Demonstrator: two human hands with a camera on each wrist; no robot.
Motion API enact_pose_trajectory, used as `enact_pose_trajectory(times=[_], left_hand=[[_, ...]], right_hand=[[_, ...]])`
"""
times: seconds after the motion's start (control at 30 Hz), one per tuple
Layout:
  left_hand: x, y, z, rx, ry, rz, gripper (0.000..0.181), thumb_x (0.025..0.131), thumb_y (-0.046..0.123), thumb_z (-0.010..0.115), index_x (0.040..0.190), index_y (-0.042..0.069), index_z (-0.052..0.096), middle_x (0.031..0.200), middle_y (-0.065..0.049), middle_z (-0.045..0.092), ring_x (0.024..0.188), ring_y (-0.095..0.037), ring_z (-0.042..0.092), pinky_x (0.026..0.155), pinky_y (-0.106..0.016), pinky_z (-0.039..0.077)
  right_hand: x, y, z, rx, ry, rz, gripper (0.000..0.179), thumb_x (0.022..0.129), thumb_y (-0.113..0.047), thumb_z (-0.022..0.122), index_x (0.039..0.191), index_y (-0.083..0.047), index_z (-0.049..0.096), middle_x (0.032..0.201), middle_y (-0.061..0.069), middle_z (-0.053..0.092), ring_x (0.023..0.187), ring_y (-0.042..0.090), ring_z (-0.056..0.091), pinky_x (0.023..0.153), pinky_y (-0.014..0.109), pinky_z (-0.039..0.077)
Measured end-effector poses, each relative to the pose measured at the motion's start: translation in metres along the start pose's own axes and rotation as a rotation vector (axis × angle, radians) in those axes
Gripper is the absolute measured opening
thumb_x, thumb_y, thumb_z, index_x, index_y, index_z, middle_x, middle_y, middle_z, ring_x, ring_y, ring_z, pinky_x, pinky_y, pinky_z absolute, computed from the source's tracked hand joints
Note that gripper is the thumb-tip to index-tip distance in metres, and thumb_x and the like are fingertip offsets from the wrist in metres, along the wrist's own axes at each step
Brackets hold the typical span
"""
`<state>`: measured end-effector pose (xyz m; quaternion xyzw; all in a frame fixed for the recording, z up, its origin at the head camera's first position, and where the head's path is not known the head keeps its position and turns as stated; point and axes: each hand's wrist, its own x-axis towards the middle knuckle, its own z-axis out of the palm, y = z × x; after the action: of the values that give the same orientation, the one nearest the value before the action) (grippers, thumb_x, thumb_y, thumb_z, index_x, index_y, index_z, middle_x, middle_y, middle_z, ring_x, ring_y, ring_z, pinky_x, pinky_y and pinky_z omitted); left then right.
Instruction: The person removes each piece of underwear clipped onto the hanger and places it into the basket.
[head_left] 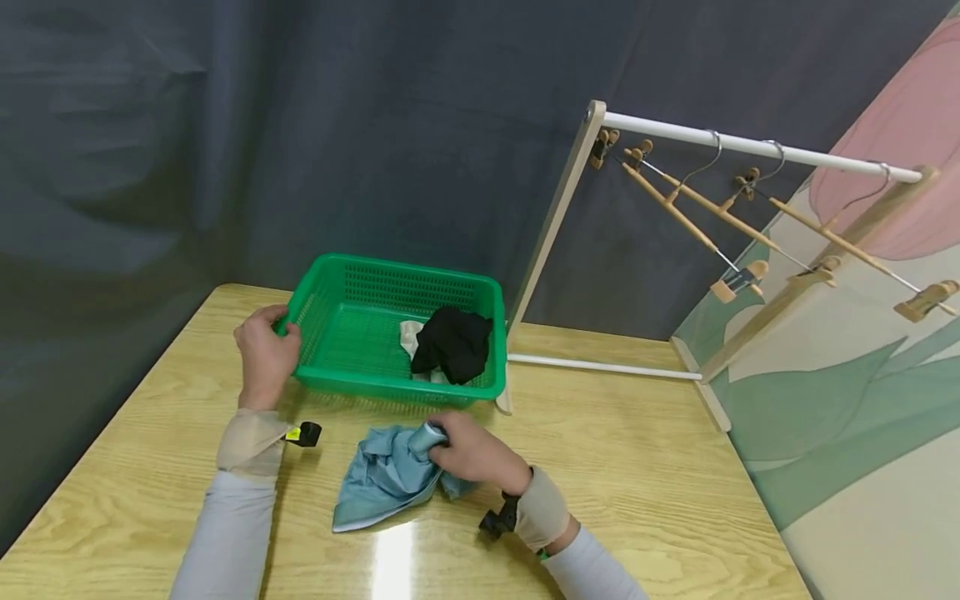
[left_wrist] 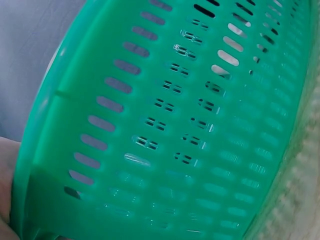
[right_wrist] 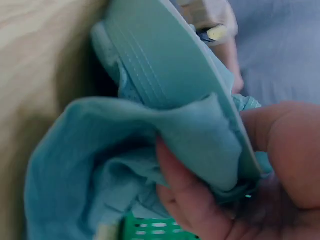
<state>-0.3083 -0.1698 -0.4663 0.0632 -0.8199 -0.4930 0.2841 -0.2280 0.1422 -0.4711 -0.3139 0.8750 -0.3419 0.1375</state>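
Note:
At its left end, the green plastic basket [head_left: 390, 385] is gripped over the rim by my left hand [head_left: 268, 354]. The left wrist view is filled by the slotted basket wall [left_wrist: 150, 125]. My right hand [head_left: 480, 454] pinches a crumpled light blue garment [head_left: 390, 471], which lies on the table in front of the basket. Close up in the right wrist view, the garment [right_wrist: 145, 55] shows a stitched edge and folds between thumb and fingers. Its kind cannot be told. A black cloth [head_left: 453, 343] and a white cloth [head_left: 409, 335] lie in the basket's right part.
To the right stands a rack with a white top rail [head_left: 675, 132] and a wooden post [head_left: 555, 217]. Several clip hangers [head_left: 667, 204] hang from the rail. A wooden table [head_left: 637, 483] carries everything, with a dark curtain [head_left: 420, 150] behind.

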Motion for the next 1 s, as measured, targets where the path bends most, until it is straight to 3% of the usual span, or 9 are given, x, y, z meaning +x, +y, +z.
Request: enact_pose_trajectory(times=[0.27, 0.37, 0.47, 0.6, 0.73, 1.0], left_hand=[[0.005, 0.000, 0.002, -0.038, 0.005, 0.017, 0.033, 0.093, -0.005, 0.055, 0.122, -0.014, 0.067, 0.126, -0.031, 0.065, 0.114, -0.049, 0.062, 0.095, -0.060, 0.051], [0.008, 0.000, 0.001, -0.046, 0.015, 0.020, 0.033, 0.093, -0.005, 0.054, 0.122, -0.014, 0.067, 0.125, -0.031, 0.066, 0.114, -0.048, 0.063, 0.096, -0.060, 0.051], [0.010, 0.000, -0.001, -0.049, 0.026, 0.021, 0.033, 0.093, -0.006, 0.054, 0.122, -0.013, 0.067, 0.125, -0.031, 0.066, 0.114, -0.048, 0.063, 0.097, -0.059, 0.051], [0.010, -0.001, -0.001, -0.044, 0.034, 0.019, 0.033, 0.093, -0.006, 0.053, 0.122, -0.014, 0.067, 0.124, -0.032, 0.066, 0.114, -0.048, 0.063, 0.096, -0.059, 0.050], [0.005, -0.002, 0.000, -0.029, 0.017, 0.005, 0.033, 0.094, -0.006, 0.052, 0.122, -0.015, 0.066, 0.124, -0.032, 0.065, 0.113, -0.048, 0.063, 0.094, -0.059, 0.052], [0.001, -0.004, 0.002, -0.028, 0.008, -0.007, 0.034, 0.094, -0.006, 0.052, 0.124, -0.016, 0.064, 0.126, -0.033, 0.063, 0.115, -0.049, 0.062, 0.095, -0.058, 0.051]], right_hand=[[0.007, -0.020, -0.041, -0.013, 0.053, -0.126, 0.017, 0.090, 0.003, 0.059, 0.080, -0.009, 0.051, 0.071, -0.004, 0.028, 0.061, 0.007, 0.026, 0.063, 0.026, 0.028], [0.010, -0.034, -0.064, -0.056, 0.061, -0.176, 0.007, 0.090, 0.001, 0.061, 0.091, -0.006, 0.062, 0.073, -0.004, 0.037, 0.063, 0.008, 0.030, 0.064, 0.026, 0.030], [0.013, -0.048, -0.090, -0.076, 0.101, -0.209, 0.020, 0.091, 0.000, 0.063, 0.108, -0.006, 0.068, 0.080, -0.002, 0.052, 0.065, 0.010, 0.037, 0.065, 0.027, 0.033], [0.019, -0.064, -0.127, -0.102, 0.222, -0.251, 0.026, 0.091, 0.002, 0.064, 0.115, -0.005, 0.069, 0.095, 0.005, 0.065, 0.071, 0.016, 0.044, 0.067, 0.032, 0.036], [0.025, -0.072, -0.156, -0.129, 0.376, -0.268, 0.027, 0.091, 0.003, 0.063, 0.117, -0.003, 0.068, 0.111, 0.011, 0.067, 0.080, 0.022, 0.050, 0.071, 0.037, 0.040], [0.048, -0.069, -0.193, -0.091, 0.692, -0.338, 0.031, 0.092, 0.013, 0.055, 0.119, 0.001, 0.066, 0.124, 0.017, 0.065, 0.101, 0.024, 0.057, 0.088, 0.034, 0.044]])
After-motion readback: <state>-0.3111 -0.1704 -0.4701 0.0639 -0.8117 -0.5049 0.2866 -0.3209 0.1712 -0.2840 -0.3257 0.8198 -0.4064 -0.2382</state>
